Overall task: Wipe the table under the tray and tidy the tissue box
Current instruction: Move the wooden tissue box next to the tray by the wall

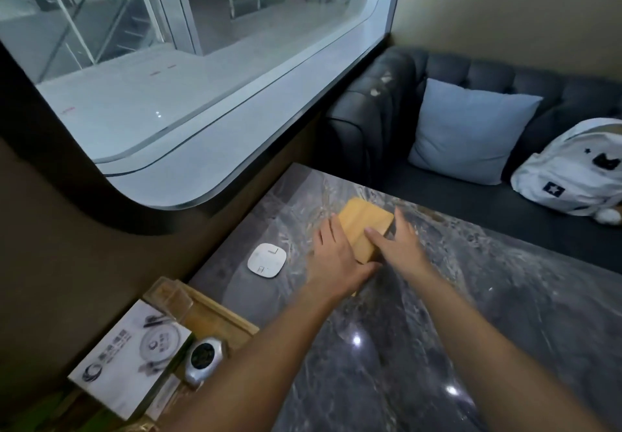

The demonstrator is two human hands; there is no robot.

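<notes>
On dark marble table (437, 347), yellow cloth (365, 226) btwn both hands, L (336, 256) & R (397, 246) flat, fingers spread.

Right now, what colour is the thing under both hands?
Yellow-orange cloth, clearest in the head view.

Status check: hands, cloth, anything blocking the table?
Left hand and right hand flat on yellow cloth. White square device beside it. Tray at near-left corner.

Pale blue cushion (471, 130) and white backpack (572, 169) on dark sofa (387, 108).
</notes>
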